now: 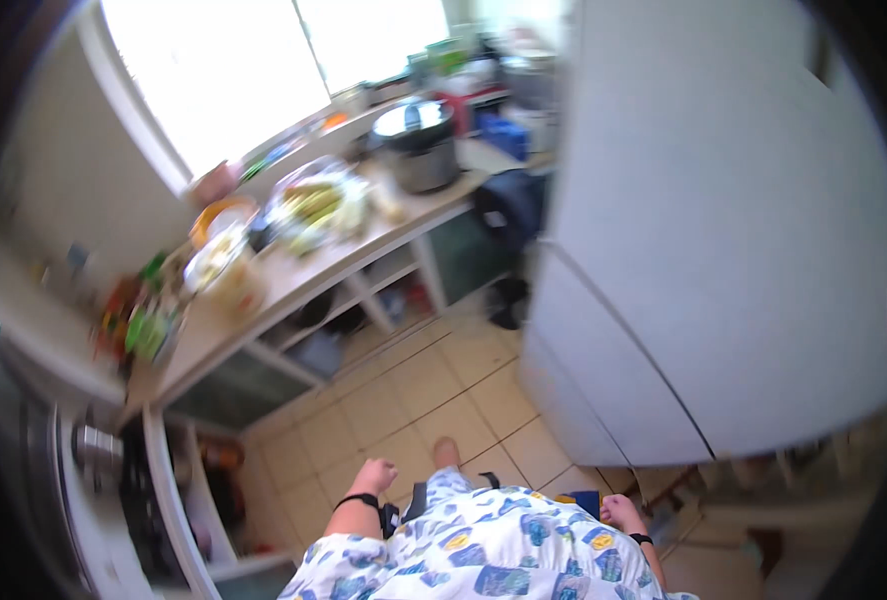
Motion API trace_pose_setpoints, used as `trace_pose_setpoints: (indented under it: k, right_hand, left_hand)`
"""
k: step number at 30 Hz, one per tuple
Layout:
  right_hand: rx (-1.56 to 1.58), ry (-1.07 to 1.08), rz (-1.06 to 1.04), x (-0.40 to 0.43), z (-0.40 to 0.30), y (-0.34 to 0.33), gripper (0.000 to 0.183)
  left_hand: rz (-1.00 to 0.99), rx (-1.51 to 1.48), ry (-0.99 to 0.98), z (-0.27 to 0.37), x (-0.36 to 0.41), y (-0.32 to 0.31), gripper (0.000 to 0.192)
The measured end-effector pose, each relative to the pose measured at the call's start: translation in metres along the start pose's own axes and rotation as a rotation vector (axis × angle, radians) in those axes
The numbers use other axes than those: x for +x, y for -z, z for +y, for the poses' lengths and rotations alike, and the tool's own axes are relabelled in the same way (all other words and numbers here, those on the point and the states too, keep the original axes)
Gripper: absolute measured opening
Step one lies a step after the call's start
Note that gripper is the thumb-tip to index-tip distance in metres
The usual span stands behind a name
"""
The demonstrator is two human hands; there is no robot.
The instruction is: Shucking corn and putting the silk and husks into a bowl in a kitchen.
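Note:
My left hand (377,477) hangs low in front of the patterned clothing, its fingers curled, with a black band on the wrist. On the other side, my right hand (620,513) is also curled at the hip, close to a blue and yellow item (584,501); whether it touches that item I cannot tell. Nothing shows in either hand. Before me runs a counter (301,279) bearing a plastic bag of yellow-green produce (314,204), a metal pot or cooker with a shiny lid (416,146) and a blurred, light-coloured container (227,274).
A large white refrigerator (683,225) stands at the right. Open shelves (368,296) lie under the counter, above a tiled floor (383,390). A black round object (507,302) is on the floor beside the refrigerator. More shelving (214,510) stands at the lower left.

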State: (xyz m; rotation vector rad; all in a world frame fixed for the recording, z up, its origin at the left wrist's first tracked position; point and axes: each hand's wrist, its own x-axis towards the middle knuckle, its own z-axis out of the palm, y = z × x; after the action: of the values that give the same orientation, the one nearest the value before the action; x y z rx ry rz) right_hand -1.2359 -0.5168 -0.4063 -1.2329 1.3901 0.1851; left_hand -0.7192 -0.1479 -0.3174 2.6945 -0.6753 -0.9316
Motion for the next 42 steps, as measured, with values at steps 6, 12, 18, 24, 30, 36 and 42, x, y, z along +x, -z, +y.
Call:
trace_pose_setpoints:
  k: [6,12,18,24,30,36,42]
  right_hand:
    - [-0.268,0.216,-0.123,0.043,-0.154,-0.073,0.021]
    - [-0.45,0.329,-0.182,0.087,-0.281,-0.198,0.02]
    - [-0.67,0.607,-0.213,0.064,-0.448,-0.339,0.026]
    - [-0.634,0.819,-0.305,0.073,-0.59,-0.409,0.028]
    - [-0.702,1.192,-0.282,0.105,-0.797,-0.498,0.026]
    - [-0.808,1.463,-0.302,0.137,-0.973,-0.614,0.027]
    - [-1.011,1.687,-0.09,0.182,-1.063,-0.721,0.034]
  left_hand:
    - [0.03,-0.338,0.339,-0.091,-0.06,0.008,0.02]
    - [0.132,-0.65,0.483,-0.189,-0.046,0.054,0.015]
    - [0.266,-0.628,0.534,-0.281,-0.006,0.103,0.026]
    - [0.375,-0.556,0.362,-0.257,0.051,0.189,0.029]
    - [0.396,-0.429,0.237,-0.22,0.117,0.282,0.028]
    - [0.436,-0.446,0.313,-0.142,0.168,0.368,0.03]
    - [0.443,-0.458,0.302,-0.101,0.21,0.378,0.03]
